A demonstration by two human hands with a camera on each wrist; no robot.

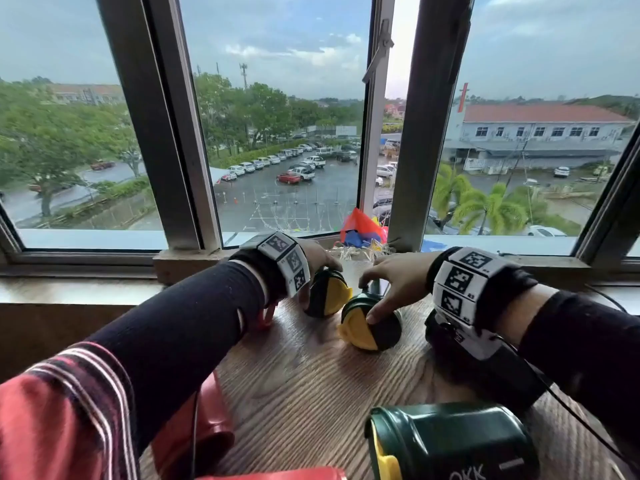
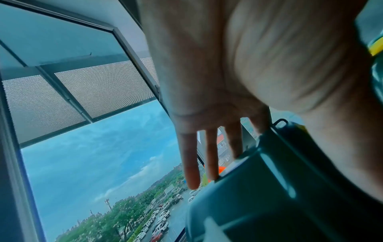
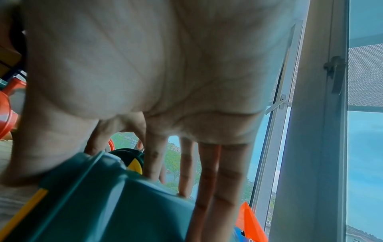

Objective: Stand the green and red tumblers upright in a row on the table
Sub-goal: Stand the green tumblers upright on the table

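Observation:
Two green tumblers with yellow lids lie on their sides at the far end of the wooden table (image 1: 311,382). My left hand (image 1: 317,268) reaches over the left tumbler (image 1: 329,296), fingers across its far side and thumb on the near side; the left wrist view shows this tumbler (image 2: 269,196) under the palm (image 2: 207,98). My right hand (image 1: 388,289) grips the right tumbler (image 1: 381,332) the same way, thumb by the lid. A third green tumbler (image 1: 450,441) lies near me. A red tumbler (image 1: 194,438) lies partly hidden under my left arm.
The window sill and frame (image 1: 412,202) stand right behind the far tumblers. Colourful paper flags (image 1: 360,226) and a pile of small sticks (image 1: 356,252) sit on the sill. A black cable (image 1: 571,410) trails from my right wrist across the table's right side.

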